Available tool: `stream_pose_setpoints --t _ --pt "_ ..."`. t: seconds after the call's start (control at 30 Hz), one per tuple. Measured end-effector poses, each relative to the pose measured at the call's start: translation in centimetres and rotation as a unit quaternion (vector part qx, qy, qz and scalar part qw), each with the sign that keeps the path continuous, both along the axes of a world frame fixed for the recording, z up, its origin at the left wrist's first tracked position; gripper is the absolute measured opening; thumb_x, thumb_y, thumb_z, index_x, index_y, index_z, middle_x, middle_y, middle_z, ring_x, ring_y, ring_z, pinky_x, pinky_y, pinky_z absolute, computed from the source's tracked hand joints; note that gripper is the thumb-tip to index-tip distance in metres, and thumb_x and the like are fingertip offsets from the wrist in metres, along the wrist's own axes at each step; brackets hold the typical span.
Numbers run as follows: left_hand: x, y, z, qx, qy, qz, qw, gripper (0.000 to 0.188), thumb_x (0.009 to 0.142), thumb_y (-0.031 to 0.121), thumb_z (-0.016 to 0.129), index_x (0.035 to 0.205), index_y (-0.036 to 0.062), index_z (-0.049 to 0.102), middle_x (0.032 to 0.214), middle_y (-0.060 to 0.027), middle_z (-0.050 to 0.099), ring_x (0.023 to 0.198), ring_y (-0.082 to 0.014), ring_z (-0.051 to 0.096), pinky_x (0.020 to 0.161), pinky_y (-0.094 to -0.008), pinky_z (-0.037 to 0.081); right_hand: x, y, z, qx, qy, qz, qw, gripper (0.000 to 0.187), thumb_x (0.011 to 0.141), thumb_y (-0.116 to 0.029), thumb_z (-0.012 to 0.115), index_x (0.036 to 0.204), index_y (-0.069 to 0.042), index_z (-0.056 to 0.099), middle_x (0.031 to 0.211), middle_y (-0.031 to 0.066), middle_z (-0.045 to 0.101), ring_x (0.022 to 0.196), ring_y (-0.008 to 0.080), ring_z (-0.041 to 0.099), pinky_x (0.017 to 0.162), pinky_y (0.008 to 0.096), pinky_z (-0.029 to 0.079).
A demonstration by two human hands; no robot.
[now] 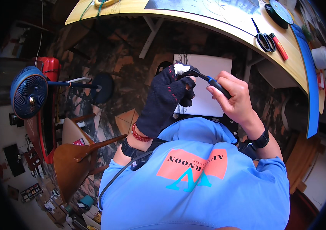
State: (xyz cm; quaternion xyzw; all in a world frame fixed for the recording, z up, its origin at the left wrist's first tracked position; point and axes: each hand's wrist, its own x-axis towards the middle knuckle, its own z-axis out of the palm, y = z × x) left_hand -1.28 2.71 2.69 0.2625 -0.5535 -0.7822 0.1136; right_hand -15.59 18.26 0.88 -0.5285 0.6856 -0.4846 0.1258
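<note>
My left hand [163, 90] wears a black fingerless glove with red stitches, and a white wrap covers one fingertip. Its fingers are closed around something small and dark that I cannot make out. My right hand [235, 96] grips a slim tool with a black and blue handle [219, 87]. The tool's dark shaft points left and meets the left hand's fingertips; its exact kind is unclear. Below both hands lies a white flat board [209, 64] over my lap, with fine black strands [179, 57] along its left edge.
Ahead curves a yellow wooden table [132, 8] with scissors [265, 41], a red lighter [279, 46], a round black spool [276, 16] and a blue strip [309, 96]. At left stand a fan [29, 92] and a brown wooden chair [73, 165].
</note>
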Motion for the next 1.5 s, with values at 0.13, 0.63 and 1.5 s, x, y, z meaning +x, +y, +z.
stream_pose_setpoints --t 0.13,0.63,1.5 --pt "0.3 0.0 -0.5 -0.007 0.002 0.013 1.000 0.018 0.093 0.014 0.066 0.107 0.0028 0.065 0.076 -0.0045 0.065 0.061 -0.0092 0.063 0.053 -0.0228 0.051 0.2 0.1 -0.2 -0.018 0.007 -0.001 1.000 0.020 0.085 -0.008 0.073 0.077 0.004 0.059 0.070 0.0119 0.048 0.054 0.0231 0.045 0.049 0.0334 0.035" --pt "0.6 -0.1 -1.6 0.049 0.031 -0.016 0.998 0.018 0.095 0.019 0.062 0.106 0.0048 0.062 0.087 -0.0054 0.065 0.075 -0.0127 0.064 0.068 -0.0258 0.052 0.0 1.0 0.8 -0.038 0.019 -0.081 0.996 0.015 0.087 -0.007 0.070 0.080 0.004 0.061 0.079 0.0118 0.055 0.061 0.0222 0.053 0.055 0.0317 0.042" --pt "-1.6 1.3 -1.1 0.030 0.035 -0.070 0.996 0.014 0.093 0.019 0.059 0.093 0.0057 0.065 0.078 -0.0015 0.063 0.066 -0.0073 0.057 0.060 -0.0220 0.044 -13.9 4.5 5.6 0.067 0.274 -0.298 0.912 0.017 0.087 -0.015 0.068 0.098 -0.002 0.065 0.095 0.0142 0.062 0.091 0.0333 0.062 0.081 0.0407 0.049"
